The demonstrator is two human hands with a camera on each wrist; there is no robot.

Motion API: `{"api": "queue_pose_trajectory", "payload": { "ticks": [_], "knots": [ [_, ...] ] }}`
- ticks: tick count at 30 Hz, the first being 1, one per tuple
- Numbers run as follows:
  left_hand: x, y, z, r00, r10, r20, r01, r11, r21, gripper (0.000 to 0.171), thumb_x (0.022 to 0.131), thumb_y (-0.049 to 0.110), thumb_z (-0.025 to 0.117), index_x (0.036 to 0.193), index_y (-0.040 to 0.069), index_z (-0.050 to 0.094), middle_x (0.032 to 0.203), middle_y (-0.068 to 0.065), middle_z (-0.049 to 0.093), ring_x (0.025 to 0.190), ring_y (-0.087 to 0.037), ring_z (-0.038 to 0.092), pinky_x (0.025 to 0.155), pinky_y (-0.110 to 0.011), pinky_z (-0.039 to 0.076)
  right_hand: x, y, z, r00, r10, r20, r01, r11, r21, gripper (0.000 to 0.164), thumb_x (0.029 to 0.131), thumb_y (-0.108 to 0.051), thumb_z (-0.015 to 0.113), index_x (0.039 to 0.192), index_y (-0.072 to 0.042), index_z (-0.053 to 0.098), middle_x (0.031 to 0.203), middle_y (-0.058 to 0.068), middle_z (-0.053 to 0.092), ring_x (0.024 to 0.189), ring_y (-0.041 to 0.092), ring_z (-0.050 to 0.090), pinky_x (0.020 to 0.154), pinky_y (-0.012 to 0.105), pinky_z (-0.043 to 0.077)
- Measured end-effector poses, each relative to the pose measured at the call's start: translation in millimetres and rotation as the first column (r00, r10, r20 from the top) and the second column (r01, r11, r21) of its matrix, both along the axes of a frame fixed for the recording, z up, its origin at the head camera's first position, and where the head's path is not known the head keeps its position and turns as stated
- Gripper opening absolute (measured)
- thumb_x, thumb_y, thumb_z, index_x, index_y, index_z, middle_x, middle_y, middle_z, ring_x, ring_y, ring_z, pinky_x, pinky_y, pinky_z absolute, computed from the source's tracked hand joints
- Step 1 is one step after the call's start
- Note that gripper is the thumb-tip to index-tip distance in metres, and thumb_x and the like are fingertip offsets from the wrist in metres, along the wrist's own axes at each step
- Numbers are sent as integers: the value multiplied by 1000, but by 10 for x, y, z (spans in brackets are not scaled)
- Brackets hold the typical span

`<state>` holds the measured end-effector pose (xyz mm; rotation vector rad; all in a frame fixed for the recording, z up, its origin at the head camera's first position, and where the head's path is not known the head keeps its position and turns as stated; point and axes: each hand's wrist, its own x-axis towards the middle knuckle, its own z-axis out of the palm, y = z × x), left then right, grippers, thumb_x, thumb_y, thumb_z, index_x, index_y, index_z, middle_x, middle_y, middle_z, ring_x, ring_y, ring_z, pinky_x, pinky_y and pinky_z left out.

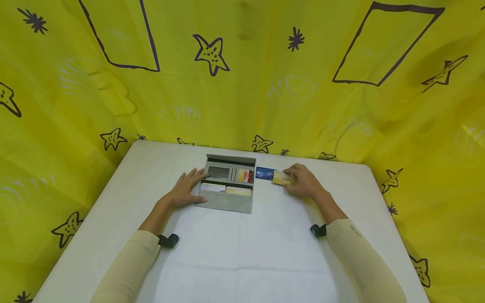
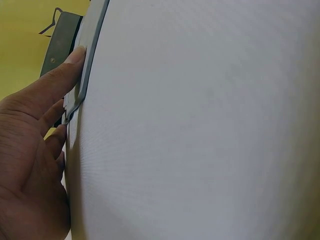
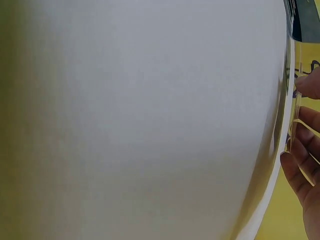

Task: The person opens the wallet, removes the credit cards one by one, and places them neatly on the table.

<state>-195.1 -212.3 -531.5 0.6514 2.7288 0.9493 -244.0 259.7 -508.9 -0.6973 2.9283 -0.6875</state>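
Observation:
An open grey wallet (image 1: 223, 204) lies on the white table, its cards tucked in slots. My left hand (image 1: 184, 191) rests at the wallet's left side with fingers extended; in the left wrist view the thumb lies on the wallet's edge. To the right, my right hand (image 1: 302, 182) pinches a gold card (image 1: 279, 178) between thumb and fingers. That card's left end overlaps a blue card (image 1: 263, 173) marked VIP, beside the wallet's right edge. In the right wrist view, the card appears only edge-on by the fingertips.
Inside the wallet are a red and yellow card (image 1: 245, 175), a white card (image 1: 213, 187) and a pale yellow card (image 1: 238, 191). A yellow patterned curtain (image 1: 242, 92) hangs behind and around the white table (image 1: 242, 248).

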Motion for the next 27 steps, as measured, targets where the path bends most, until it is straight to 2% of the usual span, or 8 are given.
{"api": "queue_pose_trajectory", "payload": {
  "ticks": [6,16,27],
  "knots": [
    [3,3,14,1000,2,6,-2,1000,-2,88,87,35,85,160,8,44,170,-19,27,159,-41,9,125,-61,-4,-34,45,31,1000,-24,19,24,1000,-8,55,86,-20,81,135,1,69,129,20,61,120,39,54,106,55,44],
    [8,2,27,1000,2,6,-2,1000,-5,87,87,35,84,159,8,44,170,-19,27,159,-41,9,125,-62,-4,-82,147,-12,995,-71,67,71,997,4,55,88,-21,80,137,0,67,130,20,60,121,40,53,108,57,44],
    [6,1,4,1000,5,-1,-5,1000,-4,87,87,36,85,160,9,45,171,-18,27,159,-41,9,125,-62,-4,-106,168,-18,992,-81,99,79,997,26,56,88,-20,79,139,-2,66,135,20,58,124,40,50,111,58,41]
  ]
}}
